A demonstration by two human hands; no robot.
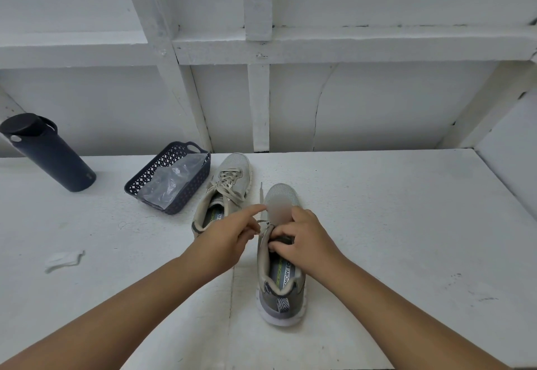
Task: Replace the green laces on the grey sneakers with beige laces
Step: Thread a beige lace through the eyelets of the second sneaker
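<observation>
Two grey sneakers stand on the white surface. The far sneaker is fully laced with a beige lace and tied. The near sneaker points away from me, heel toward me. My left hand pinches a beige lace at the near sneaker's upper eyelets, index finger stretched out; the lace's free end trails past the toe. My right hand grips the tongue and the eyelet edge of the same sneaker. No green lace is visible.
A dark perforated basket holding a clear plastic bag sits left of the far sneaker. A dark bottle stands at far left. A crumpled white scrap lies on the left. White wall panels rise behind.
</observation>
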